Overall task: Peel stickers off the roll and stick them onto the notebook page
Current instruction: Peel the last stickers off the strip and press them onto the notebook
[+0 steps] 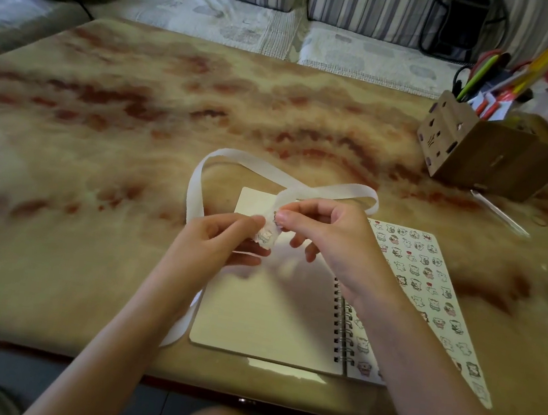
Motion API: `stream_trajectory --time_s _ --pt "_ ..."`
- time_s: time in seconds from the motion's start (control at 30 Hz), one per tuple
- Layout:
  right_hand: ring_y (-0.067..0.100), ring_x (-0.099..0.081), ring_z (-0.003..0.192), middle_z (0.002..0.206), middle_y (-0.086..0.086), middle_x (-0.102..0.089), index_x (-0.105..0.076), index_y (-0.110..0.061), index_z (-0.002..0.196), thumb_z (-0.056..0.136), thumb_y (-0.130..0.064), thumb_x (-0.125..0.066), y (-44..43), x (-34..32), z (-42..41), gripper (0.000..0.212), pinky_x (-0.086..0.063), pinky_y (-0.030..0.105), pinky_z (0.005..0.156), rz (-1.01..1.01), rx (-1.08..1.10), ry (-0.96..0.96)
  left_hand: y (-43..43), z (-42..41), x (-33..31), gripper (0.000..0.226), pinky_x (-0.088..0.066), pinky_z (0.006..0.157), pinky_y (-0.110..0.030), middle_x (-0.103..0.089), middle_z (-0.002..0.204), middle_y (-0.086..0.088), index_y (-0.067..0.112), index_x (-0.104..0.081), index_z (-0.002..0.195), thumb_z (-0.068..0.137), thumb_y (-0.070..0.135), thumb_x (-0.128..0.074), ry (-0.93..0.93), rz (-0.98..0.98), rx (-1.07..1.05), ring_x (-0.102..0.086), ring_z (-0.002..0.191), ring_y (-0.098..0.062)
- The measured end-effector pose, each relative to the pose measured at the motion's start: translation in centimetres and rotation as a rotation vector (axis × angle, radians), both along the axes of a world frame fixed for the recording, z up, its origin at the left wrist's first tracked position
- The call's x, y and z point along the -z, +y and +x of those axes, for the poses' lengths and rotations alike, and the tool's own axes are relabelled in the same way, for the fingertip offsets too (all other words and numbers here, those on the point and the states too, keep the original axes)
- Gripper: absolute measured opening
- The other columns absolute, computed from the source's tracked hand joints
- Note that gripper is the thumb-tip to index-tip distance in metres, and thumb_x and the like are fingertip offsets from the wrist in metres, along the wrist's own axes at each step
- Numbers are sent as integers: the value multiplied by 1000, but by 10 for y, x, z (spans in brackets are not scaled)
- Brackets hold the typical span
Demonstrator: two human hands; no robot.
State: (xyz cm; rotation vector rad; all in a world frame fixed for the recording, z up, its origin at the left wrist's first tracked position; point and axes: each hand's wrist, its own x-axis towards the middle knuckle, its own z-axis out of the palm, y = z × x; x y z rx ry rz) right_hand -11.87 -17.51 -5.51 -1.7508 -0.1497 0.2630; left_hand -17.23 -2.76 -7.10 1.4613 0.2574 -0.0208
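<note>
Both hands over notebook [269, 317]: L hand [216, 241] and R hand [327, 238] pinching sticker strip [267, 232], fingertips nearly touching.

The hands [282, 239] cover the strip's [198, 191] sticker end, its print blurred. The right forearm hides part of the notebook's [263, 309] spiral. At two o'clock, the pens [488, 82] blur, cut by the edge.
</note>
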Motion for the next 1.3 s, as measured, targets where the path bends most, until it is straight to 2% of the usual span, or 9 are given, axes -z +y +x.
stream_trajectory --time_s 0.17,0.27,0.33,0.53,0.63,0.77,0.9,1.1,1.3 --pt "4 -56 56 66 -4 -68 -73 -8 85 81 -13 -71 0 0 -3 6 -39 18 47 -5 -8 -13 -4 -3 0 10 -55 67 -18 -74 80 -4 12 -74 85 77 19 -73 -42 106 -36 -68 73 -10" --pt "6 -58 57 69 -1 -69 -73 -8 85 82 -13 -70 0 0 -4 7 -41 19 49 -10 -35 -39 -4 -3 2 7 -55 70 -18 -73 77 -6 12 -74 84 78 17 -74 -37 128 -44 -68 69 -10" --pt "6 -58 59 72 -1 -70 -73 -8 86 85 -16 -68 -2 0 -3 9 -43 20 50 -30 -57 -79 -2 -2 2 6 -54 65 -16 -71 71 -4 11 -74 82 79 16 -72 -29 98 -50 -65 66 -8" --pt "10 -61 68 81 -3 -71 -72 -18 97 89 -15 -64 -14 1 2 12 -48 22 59 -59 -70 -292 0 0 4 8 -52 62 -14 -66 60 4 10 -74 79 80 17 -71 31 16 -49 -62 61 -4" --pt "12 -60 80 90 -8 -69 -72 -20 92 84 -8 -69 -20 0 3 15 -46 20 69 -109 -188 -429 2 0 5 9 -52 64 -15 -64 61 4 10 -73 76 79 18 -71 40 -1 -29 -61 61 -5" --pt "11 -56 79 96 -10 -62 -72 -17 94 80 -4 -72 -22 5 5 19 -45 25 74 -211 -304 -551 4 0 4 11 -50 62 -15 -59 60 3 9 -71 74 80 18 -69 50 -28 12 -57 60 -5" --pt "11 -55 75 97 -1 -62 -73 -19 92 77 -7 -75 -19 4 8 19 -46 30 74 -187 -315 -587 5 1 4 13 -49 61 -13 -59 59 4 8 -71 73 83 15 -67 42 -6 39 -56 59 -4" --pt "8 -54 70 92 3 -64 -75 -10 88 77 -6 -74 -17 7 11 12 -44 28 68 -179 -351 -574 4 1 6 13 -48 59 -13 -57 57 4 6 -71 72 80 16 -69 49 10 63 -53 58 -4" --pt "19 -57 74 91 3 -64 -75 -8 84 77 -8 -74 -17 11 12 6 -42 28 65 -167 -336 -587 1 1 7 11 -47 57 -12 -60 58 7 7 -73 77 80 17 -70 38 29 56 -54 57 -2"
